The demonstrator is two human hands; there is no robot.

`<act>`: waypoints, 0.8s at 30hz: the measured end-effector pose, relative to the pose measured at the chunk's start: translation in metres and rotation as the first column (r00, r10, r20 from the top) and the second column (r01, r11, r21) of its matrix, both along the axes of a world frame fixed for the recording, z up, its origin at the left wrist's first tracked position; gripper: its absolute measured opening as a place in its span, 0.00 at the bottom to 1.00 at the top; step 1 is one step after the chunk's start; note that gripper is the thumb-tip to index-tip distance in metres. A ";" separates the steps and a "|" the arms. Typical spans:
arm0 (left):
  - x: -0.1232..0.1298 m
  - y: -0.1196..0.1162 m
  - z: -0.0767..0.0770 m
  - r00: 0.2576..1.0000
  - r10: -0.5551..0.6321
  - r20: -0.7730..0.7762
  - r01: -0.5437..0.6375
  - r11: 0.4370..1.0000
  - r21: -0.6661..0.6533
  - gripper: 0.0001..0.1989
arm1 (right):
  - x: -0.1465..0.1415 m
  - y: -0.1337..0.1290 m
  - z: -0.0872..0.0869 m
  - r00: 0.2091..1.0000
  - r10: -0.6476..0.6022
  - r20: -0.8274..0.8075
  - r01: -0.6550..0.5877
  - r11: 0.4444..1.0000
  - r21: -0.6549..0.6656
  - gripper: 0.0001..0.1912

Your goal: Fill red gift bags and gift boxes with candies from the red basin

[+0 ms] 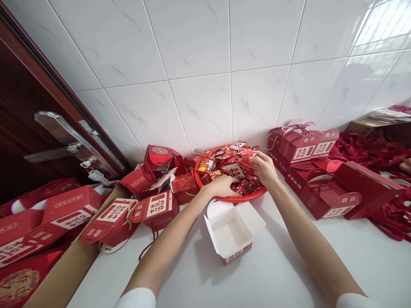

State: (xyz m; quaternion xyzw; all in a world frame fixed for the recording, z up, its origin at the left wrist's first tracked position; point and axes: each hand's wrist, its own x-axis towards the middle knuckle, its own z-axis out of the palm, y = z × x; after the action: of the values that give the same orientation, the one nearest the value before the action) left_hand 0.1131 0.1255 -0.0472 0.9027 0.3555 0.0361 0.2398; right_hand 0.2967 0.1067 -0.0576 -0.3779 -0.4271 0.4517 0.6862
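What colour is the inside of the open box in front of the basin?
White inside the open box; its outside shows red. The head view shows it best.

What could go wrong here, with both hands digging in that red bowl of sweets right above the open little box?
The red bowl is heaped with wrapped sweets, so the left hand or right hand could push some over the rim onto the floor. The open box sits just beneath the forearms; a sleeve or wrist might knock it or bend its raised flaps. Finished red boxes crowd close on the left and could be toppled too.
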 end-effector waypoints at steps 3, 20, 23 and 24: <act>0.010 0.000 0.005 0.990 0.018 -0.140 -0.013 0.999 0.036 0.21 | 0.001 0.001 -0.002 1.000 0.005 0.018 -0.005 1.000 -0.005 0.10; 0.024 0.002 0.002 0.941 0.006 -0.337 0.017 0.998 0.066 0.08 | 0.001 0.002 -0.001 1.000 -0.001 -0.025 0.001 1.000 -0.003 0.11; 0.025 -0.001 0.002 0.953 0.000 -0.302 0.025 0.997 0.077 0.10 | 0.002 0.002 -0.001 0.999 -0.008 -0.036 0.008 1.000 0.001 0.11; 0.024 -0.001 0.002 0.959 -0.003 -0.283 0.026 0.997 0.079 0.10 | 0.002 0.002 -0.001 0.999 -0.017 -0.038 0.017 1.000 0.004 0.11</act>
State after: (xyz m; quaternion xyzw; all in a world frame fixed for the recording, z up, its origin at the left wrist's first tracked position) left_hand 0.1370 0.1246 -0.0451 0.9102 0.3776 -0.0805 0.1497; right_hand 0.2987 0.1086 -0.0590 -0.3713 -0.4116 0.4522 0.6988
